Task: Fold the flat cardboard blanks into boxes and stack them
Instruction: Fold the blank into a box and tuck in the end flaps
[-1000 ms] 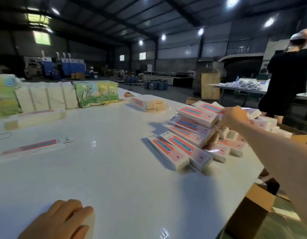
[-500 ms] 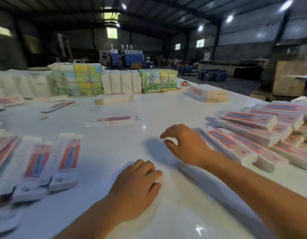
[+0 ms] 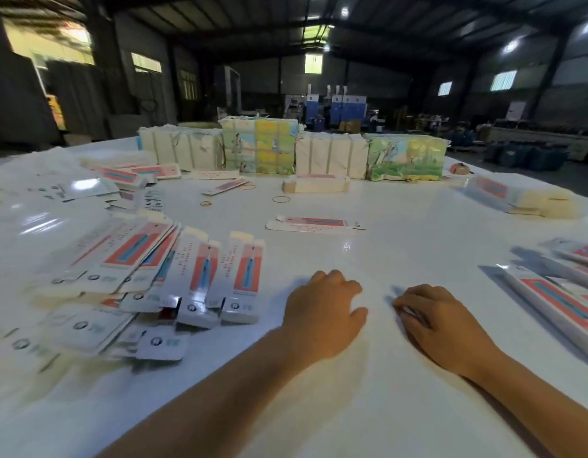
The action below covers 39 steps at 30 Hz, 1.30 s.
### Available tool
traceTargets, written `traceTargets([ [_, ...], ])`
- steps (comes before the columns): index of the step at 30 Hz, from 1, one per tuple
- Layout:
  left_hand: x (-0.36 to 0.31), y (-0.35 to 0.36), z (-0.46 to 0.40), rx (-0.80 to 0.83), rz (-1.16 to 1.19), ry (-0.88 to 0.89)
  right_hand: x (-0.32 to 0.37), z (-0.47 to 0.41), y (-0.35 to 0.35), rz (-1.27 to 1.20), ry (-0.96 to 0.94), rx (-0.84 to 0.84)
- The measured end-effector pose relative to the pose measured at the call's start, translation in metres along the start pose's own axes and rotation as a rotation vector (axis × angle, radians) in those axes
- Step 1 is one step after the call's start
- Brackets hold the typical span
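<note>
A fanned pile of flat white-and-red blanks (image 3: 173, 279) lies on the white table (image 3: 401, 233) to my left. One single flat blank (image 3: 314, 224) lies alone at the table's middle. Folded boxes (image 3: 563, 292) are stacked at the right edge of view. My left hand (image 3: 322, 315) rests on the bare table just right of the pile, its fingers curled under and holding nothing. My right hand (image 3: 438, 322) lies beside it on the table, fingers loosely curled with the tips on the surface, also holding nothing.
Wrapped bundles (image 3: 259, 150) and white packs (image 3: 330, 158) line the far side. A small stack of blanks (image 3: 314, 185) and rubber bands (image 3: 281, 199) lie in front of them. More blanks (image 3: 130, 175) sit far left, another stack (image 3: 517, 198) far right.
My view has swung left from the folded boxes to the pile of flat blanks. My right hand has come back from the box stack and settled beside my left hand.
</note>
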<state>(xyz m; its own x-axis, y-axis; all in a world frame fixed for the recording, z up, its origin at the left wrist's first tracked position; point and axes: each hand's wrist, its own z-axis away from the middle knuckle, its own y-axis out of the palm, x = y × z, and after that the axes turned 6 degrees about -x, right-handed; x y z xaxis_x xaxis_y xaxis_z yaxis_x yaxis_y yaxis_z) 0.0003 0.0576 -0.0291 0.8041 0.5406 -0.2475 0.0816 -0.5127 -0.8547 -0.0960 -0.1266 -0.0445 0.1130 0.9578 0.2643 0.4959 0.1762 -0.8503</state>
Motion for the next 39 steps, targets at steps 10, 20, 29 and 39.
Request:
traceTargets([
  [10, 0.122, -0.058, -0.044, 0.389, -0.371, -0.604, 0.003, 0.001, -0.003, -0.016, -0.007, 0.009],
  [20, 0.105, -0.038, -0.066, 0.48, -0.379, -0.551, 0.004, 0.0, -0.003, -0.025, 0.007, 0.004],
  [29, 0.097, -0.06, -0.058, 0.361, -0.118, -0.659, 0.003, 0.001, -0.003, -0.059, 0.008, -0.015],
  [39, -0.013, -0.004, 0.011, 0.011, -0.225, 0.093, 0.003, 0.002, -0.004, -0.011, 0.025, 0.003],
])
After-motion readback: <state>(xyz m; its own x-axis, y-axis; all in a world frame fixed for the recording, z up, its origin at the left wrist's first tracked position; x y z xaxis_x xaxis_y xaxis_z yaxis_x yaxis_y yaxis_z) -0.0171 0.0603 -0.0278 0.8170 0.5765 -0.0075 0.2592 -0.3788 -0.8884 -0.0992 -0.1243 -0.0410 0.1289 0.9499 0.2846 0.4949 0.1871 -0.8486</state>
